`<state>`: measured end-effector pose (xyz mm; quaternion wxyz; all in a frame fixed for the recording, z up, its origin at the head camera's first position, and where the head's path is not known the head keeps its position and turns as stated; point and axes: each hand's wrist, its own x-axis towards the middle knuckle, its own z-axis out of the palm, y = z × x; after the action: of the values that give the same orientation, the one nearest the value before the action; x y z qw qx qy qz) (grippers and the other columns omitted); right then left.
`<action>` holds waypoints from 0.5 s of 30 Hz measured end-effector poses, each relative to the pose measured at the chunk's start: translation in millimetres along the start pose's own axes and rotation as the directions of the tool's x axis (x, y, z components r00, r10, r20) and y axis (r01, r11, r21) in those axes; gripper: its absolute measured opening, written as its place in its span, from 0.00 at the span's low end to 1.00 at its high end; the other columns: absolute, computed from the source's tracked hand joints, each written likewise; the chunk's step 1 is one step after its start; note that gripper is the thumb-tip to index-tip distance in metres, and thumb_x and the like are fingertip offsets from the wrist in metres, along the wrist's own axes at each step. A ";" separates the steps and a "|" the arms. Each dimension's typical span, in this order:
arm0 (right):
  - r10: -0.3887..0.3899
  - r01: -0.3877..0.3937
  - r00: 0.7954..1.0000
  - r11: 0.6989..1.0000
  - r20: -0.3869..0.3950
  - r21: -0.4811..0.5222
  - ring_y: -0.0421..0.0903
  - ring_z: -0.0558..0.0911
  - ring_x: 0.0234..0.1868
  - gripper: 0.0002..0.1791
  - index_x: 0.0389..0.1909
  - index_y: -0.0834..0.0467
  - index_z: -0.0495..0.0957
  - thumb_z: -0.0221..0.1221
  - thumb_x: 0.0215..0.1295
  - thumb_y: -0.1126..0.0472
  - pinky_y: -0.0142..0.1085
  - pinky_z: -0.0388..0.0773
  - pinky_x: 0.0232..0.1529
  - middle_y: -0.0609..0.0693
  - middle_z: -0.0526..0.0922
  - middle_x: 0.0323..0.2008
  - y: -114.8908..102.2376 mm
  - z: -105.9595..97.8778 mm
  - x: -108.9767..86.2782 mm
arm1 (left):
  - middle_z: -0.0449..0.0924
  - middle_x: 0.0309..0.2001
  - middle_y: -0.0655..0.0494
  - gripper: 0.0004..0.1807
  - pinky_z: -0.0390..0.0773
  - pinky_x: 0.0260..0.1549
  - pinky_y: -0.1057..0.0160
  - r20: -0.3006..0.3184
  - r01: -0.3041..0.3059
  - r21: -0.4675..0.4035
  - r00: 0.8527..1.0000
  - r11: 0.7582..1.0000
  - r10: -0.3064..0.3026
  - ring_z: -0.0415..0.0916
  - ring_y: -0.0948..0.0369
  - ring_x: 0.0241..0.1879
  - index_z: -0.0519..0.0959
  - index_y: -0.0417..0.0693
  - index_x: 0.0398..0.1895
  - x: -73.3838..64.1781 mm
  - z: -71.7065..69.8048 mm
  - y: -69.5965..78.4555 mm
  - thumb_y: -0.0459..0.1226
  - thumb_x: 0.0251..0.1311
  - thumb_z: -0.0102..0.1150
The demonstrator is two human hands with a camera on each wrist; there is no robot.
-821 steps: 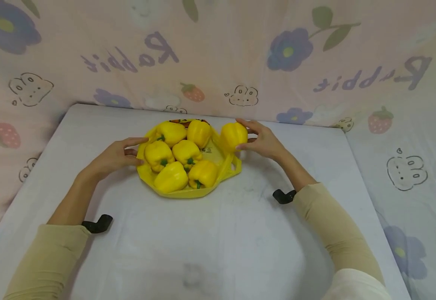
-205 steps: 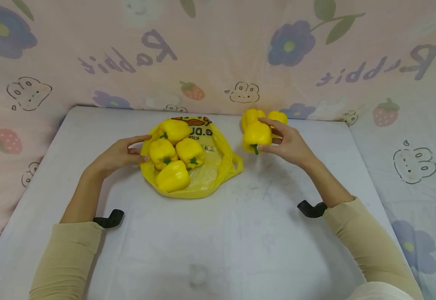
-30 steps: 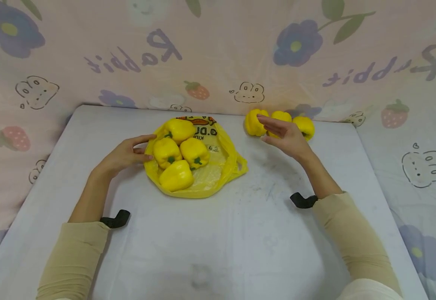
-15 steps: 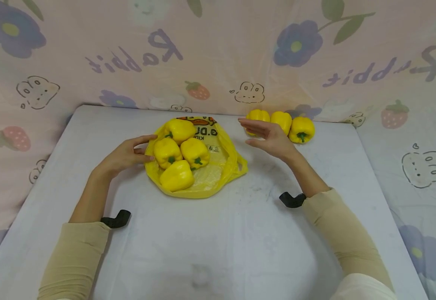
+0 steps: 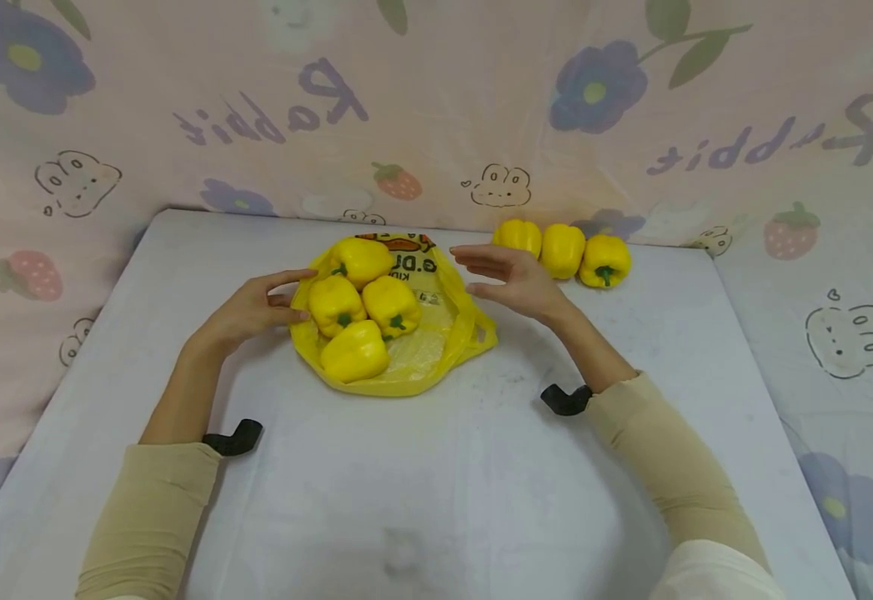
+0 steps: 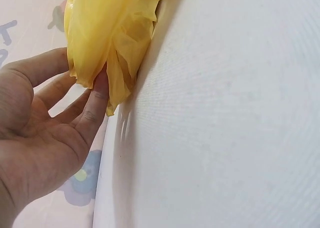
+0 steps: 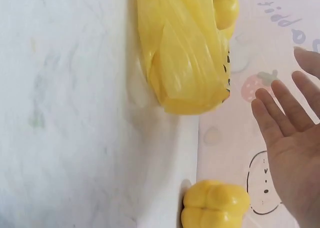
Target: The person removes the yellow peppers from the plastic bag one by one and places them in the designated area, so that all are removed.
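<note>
A yellow plastic bag (image 5: 421,377) lies spread on the white table in the head view, with several yellow bell peppers (image 5: 355,352) in its left part. My left hand (image 5: 244,312) holds the bag's left edge. In the left wrist view, the crumpled bag edge (image 6: 117,42) sits between the fingers of that left hand (image 6: 55,123). My right hand (image 5: 514,279) is over the bag's right edge, fingers extended and nothing in it. The right wrist view shows this right hand (image 7: 295,143) apart from the bag (image 7: 182,57).
Three yellow bell peppers stand in a row at the table's back edge, right of the bag; the rightmost pepper (image 5: 605,261) shows its green stem. A printed curtain (image 5: 436,108) rises behind the table (image 5: 406,483). A black device (image 5: 235,437) sits at each wrist.
My right hand has moved left from the row of peppers to the bag's right edge. Earlier it set a third pepper in that row. The left hand has stayed at the bag.
</note>
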<state>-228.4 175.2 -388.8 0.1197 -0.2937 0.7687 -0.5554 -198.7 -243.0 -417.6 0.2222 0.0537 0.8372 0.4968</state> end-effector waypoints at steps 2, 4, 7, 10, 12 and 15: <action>0.012 -0.012 1.000 1.000 0.013 -0.002 0.51 0.73 0.66 0.28 0.67 0.61 0.72 0.64 0.66 0.66 0.46 0.67 0.66 0.59 0.73 0.66 1.3 3.4 2.6 | 0.58 0.74 0.47 0.37 0.73 0.52 0.59 -0.010 0.004 0.008 1.000 1.000 -0.004 0.71 0.50 0.59 0.65 0.57 0.74 -0.1 0.3 -0.4 0.38 0.62 0.67; 0.025 -0.025 0.999 1.000 0.026 0.003 0.53 0.72 0.66 0.28 0.67 0.63 0.71 0.64 0.65 0.67 0.44 0.68 0.66 0.61 0.72 0.66 2.3 7.2 5.1 | 0.59 0.73 0.47 0.37 0.74 0.51 0.61 -0.013 0.005 0.012 1.000 1.000 -0.005 0.71 0.50 0.58 0.65 0.56 0.74 -0.1 0.5 -0.1 0.38 0.62 0.67; 0.044 -0.044 0.998 0.999 0.045 0.007 0.59 0.72 0.66 0.30 0.67 0.65 0.70 0.64 0.64 0.69 0.46 0.68 0.66 0.63 0.72 0.66 3.9 13.0 8.7 | 0.58 0.74 0.47 0.37 0.73 0.49 0.65 -0.013 0.010 0.016 1.000 1.000 -0.009 0.71 0.51 0.56 0.65 0.56 0.74 -0.3 0.9 0.7 0.40 0.62 0.67; 0.058 -0.060 0.996 0.998 0.062 0.017 0.62 0.71 0.65 0.31 0.68 0.66 0.69 0.65 0.64 0.69 0.48 0.68 0.65 0.64 0.71 0.66 3.1 18.7 12.1 | 0.59 0.73 0.47 0.37 0.74 0.47 0.67 -0.016 0.019 0.004 1.000 1.000 -0.019 0.71 0.52 0.55 0.65 0.56 0.74 -0.6 1.1 1.0 0.40 0.62 0.68; 0.063 -0.065 0.995 0.997 0.074 0.028 0.63 0.71 0.65 0.31 0.68 0.66 0.69 0.65 0.64 0.68 0.49 0.68 0.65 0.64 0.71 0.66 1.2 22.5 14.7 | 0.59 0.73 0.48 0.37 0.74 0.47 0.68 -0.018 0.024 -0.004 1.000 1.000 -0.024 0.71 0.52 0.54 0.65 0.56 0.74 -0.7 1.3 0.9 0.39 0.62 0.68; 0.057 -0.061 0.994 0.997 0.092 0.041 0.62 0.71 0.65 0.31 0.68 0.65 0.69 0.65 0.64 0.67 0.48 0.68 0.65 0.63 0.71 0.66 -0.4 28.1 18.6 | 0.61 0.72 0.48 0.37 0.74 0.45 0.69 -0.020 0.026 -0.008 0.999 1.000 -0.027 0.71 0.52 0.53 0.65 0.56 0.74 -0.9 1.8 1.0 0.39 0.62 0.68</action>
<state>-228.8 142.3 -395.7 0.1775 -0.2930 0.7586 -0.5542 -197.2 -241.3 -417.2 0.2205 0.0367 0.8382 0.4975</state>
